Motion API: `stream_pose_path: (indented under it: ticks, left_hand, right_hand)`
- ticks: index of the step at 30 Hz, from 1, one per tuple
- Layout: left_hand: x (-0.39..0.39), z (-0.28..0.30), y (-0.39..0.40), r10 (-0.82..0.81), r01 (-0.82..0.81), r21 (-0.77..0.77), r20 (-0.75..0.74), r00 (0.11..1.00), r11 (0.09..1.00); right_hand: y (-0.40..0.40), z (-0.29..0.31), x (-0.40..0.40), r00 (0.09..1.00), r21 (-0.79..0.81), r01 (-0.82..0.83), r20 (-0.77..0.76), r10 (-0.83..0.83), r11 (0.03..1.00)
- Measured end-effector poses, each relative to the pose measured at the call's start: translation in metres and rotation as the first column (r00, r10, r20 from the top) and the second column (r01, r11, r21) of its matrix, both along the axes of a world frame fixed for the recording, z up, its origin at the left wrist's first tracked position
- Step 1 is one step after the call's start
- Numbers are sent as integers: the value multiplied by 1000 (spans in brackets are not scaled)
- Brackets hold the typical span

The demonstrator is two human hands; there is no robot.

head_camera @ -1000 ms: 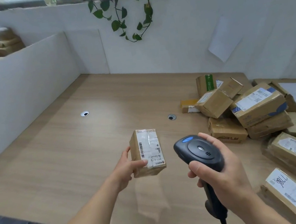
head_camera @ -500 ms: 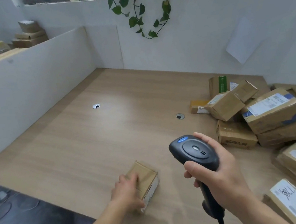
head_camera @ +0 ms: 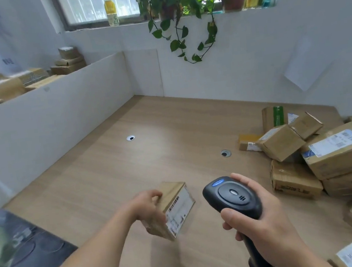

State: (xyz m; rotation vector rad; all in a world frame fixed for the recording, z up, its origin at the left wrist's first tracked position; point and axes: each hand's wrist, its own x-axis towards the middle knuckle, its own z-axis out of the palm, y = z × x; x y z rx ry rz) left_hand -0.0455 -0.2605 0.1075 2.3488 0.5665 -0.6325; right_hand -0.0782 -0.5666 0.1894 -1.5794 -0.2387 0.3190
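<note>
Cardboard box [head_camera: 173, 207], label side turned toward the right hand, sits tilted in the left hand [head_camera: 149, 206], whose fingers [head_camera: 156, 195] curl over its top edge just above the tabletop [head_camera: 113, 175]. Just right of it, the right hand [head_camera: 255, 219] has its fingers wrapped tight round a black scanner [head_camera: 232, 195]. More boxes [head_camera: 321, 154] lie piled well beyond those fingers.

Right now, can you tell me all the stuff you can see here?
small box: one, brown with a white label, held over the table's near edge
scanner: one, black with a blue button, beside the small box
box pile: many, brown, table's right side
table: one, light wood
cable holes: two, silver-rimmed, in the table
plants: at least two, green, windowsill
far boxes: several, brown, behind the white divider
left hand: grips the small box
right hand: grips the scanner
</note>
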Motion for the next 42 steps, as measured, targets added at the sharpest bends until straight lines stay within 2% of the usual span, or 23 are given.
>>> stream_pose_path:
  ticks: [2,5,11,28,31,33,37,42]
  left_hand:
    - [10,47,10,-12,12,-42,-8,1000,999]
    - [14,107,17,-42,42,-18,-9,999,999]
    - [-5,175,11,-60,58,83,20,998,995]
    - [-78,204,16,59,-61,56,48,997,997]
    - [-92,204,25,85,-82,-34,105,991,996]
    - [-103,199,35,156,-125,-156,205,966,980]
    - [-123,177,57,376,-225,-389,373,848,893]
    - [-150,145,95,531,-256,-520,493,689,815]
  right_hand:
    - [4,3,-2,998,4,-58,4,58,998]
    - [8,11,-6,991,20,-131,22,131,991]
    - [10,31,-16,979,69,-190,86,184,979]
    - [8,52,-62,947,80,-290,165,274,954]
    - [18,49,-69,945,78,-293,178,276,953]
    - [28,46,-72,949,82,-277,179,259,957]
    - [56,46,-80,951,84,-269,179,251,960]
    - [116,46,-99,964,114,-233,161,213,966]
